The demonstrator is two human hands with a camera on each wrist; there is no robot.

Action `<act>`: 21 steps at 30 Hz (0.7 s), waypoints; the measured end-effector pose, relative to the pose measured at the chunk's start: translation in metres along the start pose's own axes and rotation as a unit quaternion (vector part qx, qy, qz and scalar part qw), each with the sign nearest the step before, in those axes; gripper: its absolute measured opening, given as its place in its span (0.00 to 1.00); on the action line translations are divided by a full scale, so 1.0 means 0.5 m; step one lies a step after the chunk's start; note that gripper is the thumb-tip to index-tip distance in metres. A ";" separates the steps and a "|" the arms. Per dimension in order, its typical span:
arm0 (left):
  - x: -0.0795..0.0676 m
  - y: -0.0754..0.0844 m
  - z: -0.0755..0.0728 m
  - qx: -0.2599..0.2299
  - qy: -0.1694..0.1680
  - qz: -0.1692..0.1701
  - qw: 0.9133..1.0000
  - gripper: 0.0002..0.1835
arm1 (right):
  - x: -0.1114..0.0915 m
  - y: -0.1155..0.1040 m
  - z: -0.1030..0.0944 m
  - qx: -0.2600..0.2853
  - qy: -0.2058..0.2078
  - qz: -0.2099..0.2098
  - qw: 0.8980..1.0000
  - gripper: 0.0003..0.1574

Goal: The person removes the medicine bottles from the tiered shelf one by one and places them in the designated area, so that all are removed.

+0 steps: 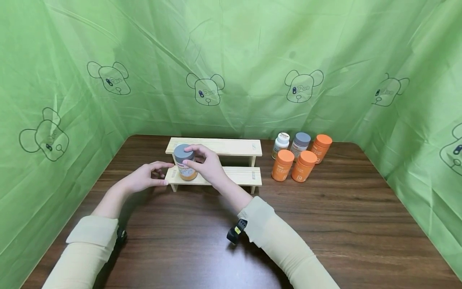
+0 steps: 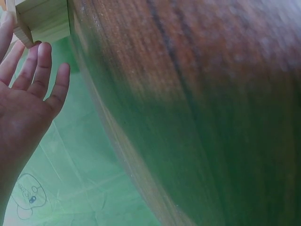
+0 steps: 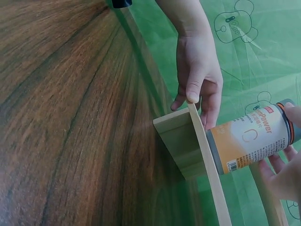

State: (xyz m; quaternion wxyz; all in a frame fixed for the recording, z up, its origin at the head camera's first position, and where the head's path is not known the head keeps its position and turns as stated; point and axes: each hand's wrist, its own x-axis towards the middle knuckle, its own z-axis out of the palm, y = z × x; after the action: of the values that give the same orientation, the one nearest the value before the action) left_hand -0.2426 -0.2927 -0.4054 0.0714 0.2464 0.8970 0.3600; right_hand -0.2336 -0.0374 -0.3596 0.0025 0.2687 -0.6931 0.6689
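My right hand (image 1: 207, 162) grips a supplement bottle (image 1: 186, 170) with a grey cap, a white label and an orange lower part. The bottle stands upright at the left end of the lower tier of a pale two-tier wooden rack (image 1: 231, 175). In the right wrist view, the base of the bottle (image 3: 251, 136) meets the board. My left hand (image 1: 144, 176) holds the left end of that lower board, thumb at its front corner and index finger farther back. The left wrist view shows the other fingers (image 2: 42, 70) loosely extended beside the rack's end.
Right of the rack stand a small white bottle (image 1: 281, 145), a grey-capped bottle (image 1: 300, 145) and several orange bottles (image 1: 282, 166). The rack's upper tier (image 1: 216, 146) rises behind the lower one. Green cloth (image 1: 249, 60) surrounds the dark wooden table (image 1: 325, 224) at the back and sides.
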 end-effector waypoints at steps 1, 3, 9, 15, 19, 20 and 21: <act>0.001 -0.008 0.001 0.002 0.001 0.000 1.000 0.32 | -0.001 -0.001 0.000 -0.004 0.002 0.000 1.000 0.22; 0.005 -0.025 0.003 0.009 0.003 -0.002 1.000 0.33 | -0.002 -0.004 0.000 -0.013 0.006 -0.003 1.000 0.23; 0.009 -0.053 0.003 0.015 0.006 0.005 1.000 0.33 | 0.005 0.024 -0.003 -0.018 0.013 -0.002 1.000 0.27; 0.012 -0.054 0.003 0.015 0.005 -0.001 1.000 0.33 | 0.014 0.051 -0.011 -0.029 0.026 0.006 0.999 0.28; 0.012 -0.056 0.003 0.019 0.006 -0.004 1.000 0.33 | 0.015 0.046 -0.018 -0.042 0.033 0.010 0.999 0.28; 0.012 -0.056 0.004 0.020 0.007 -0.005 1.000 0.33 | 0.015 0.044 -0.020 -0.048 0.033 0.009 0.998 0.28; 0.012 -0.057 0.004 0.022 0.008 -0.004 1.000 0.33 | 0.015 0.041 -0.022 -0.053 0.034 0.009 0.998 0.29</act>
State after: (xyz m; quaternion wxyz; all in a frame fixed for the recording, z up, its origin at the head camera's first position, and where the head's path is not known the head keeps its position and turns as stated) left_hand -0.2585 -0.3061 -0.4260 0.0606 0.2416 0.9063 0.3414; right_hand -0.2517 -0.0307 -0.3747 0.0339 0.2393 -0.7297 0.6397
